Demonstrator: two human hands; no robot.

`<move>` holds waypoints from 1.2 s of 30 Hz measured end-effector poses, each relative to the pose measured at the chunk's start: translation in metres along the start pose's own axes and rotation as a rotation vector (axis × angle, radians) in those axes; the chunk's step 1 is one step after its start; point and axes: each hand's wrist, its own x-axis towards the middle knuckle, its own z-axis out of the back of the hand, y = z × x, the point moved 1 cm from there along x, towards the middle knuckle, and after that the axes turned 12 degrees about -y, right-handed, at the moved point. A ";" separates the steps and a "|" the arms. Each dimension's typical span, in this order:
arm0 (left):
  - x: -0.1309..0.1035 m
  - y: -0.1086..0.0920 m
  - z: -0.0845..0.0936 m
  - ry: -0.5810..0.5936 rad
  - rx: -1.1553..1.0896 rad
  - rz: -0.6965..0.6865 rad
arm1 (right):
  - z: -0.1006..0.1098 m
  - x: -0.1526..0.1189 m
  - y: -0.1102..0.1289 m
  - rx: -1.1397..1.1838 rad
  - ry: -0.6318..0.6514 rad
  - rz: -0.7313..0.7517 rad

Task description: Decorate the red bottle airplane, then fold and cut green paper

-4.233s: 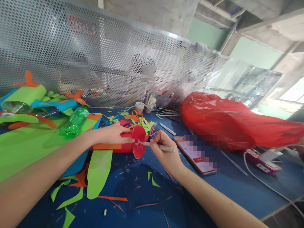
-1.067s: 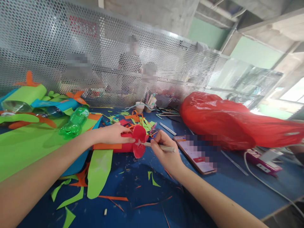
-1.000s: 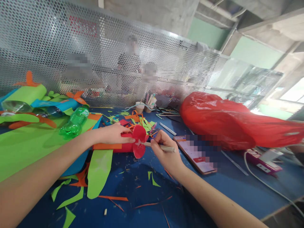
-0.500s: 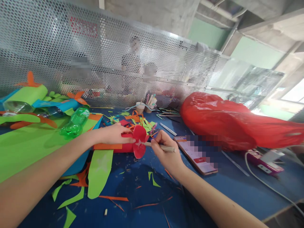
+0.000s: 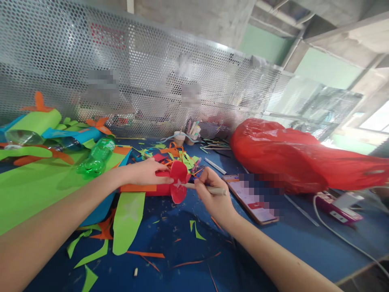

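Note:
My left hand (image 5: 148,172) is closed around a red paper model (image 5: 158,190), its thumb lying along the red body. At the right end of this model stands a red rounded paper tail piece (image 5: 179,197) with a pale star drawn on it. My right hand (image 5: 215,198) grips a light-coloured marker pen (image 5: 217,190). The pen's tip touches the tail piece beside the star. Out of the model, towards me, sticks a green paper wing (image 5: 127,227) with a faint pale star, and an orange strip (image 5: 138,187) lies along the body.
Paper scraps (image 5: 173,151) litter the blue table (image 5: 170,227). Left are a green bottle (image 5: 99,156) and other paper-covered bottle models (image 5: 39,125). Right are a phone (image 5: 252,202), a red plastic bag (image 5: 282,154) and a white cable (image 5: 337,235). A perforated metal screen (image 5: 146,61) stands behind.
The pen and my right hand have shifted very slightly to the right. My left hand keeps its hold on the model. Behind the screen, a person has moved right.

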 end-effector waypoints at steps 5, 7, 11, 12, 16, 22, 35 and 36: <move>0.000 0.002 -0.001 0.000 0.004 0.006 | 0.000 0.001 0.002 0.088 0.017 -0.037; 0.001 0.002 -0.002 -0.002 0.008 0.010 | 0.000 0.001 0.000 0.069 0.004 -0.037; 0.001 0.003 -0.003 0.000 0.009 0.005 | 0.000 0.001 -0.005 0.026 -0.004 -0.014; 0.001 0.003 -0.003 0.003 0.009 0.004 | 0.000 0.000 -0.006 0.019 -0.003 -0.009; 0.001 0.003 -0.003 0.010 0.008 0.006 | 0.000 0.001 -0.007 0.000 -0.002 -0.013; 0.000 0.000 0.000 0.008 0.005 0.013 | 0.000 0.002 -0.001 -0.025 -0.006 -0.004; 0.000 0.001 -0.001 0.000 -0.007 -0.006 | 0.001 0.001 -0.003 -0.024 0.003 -0.019; 0.000 0.001 -0.001 0.000 -0.008 -0.006 | 0.001 0.002 -0.003 -0.023 0.004 -0.019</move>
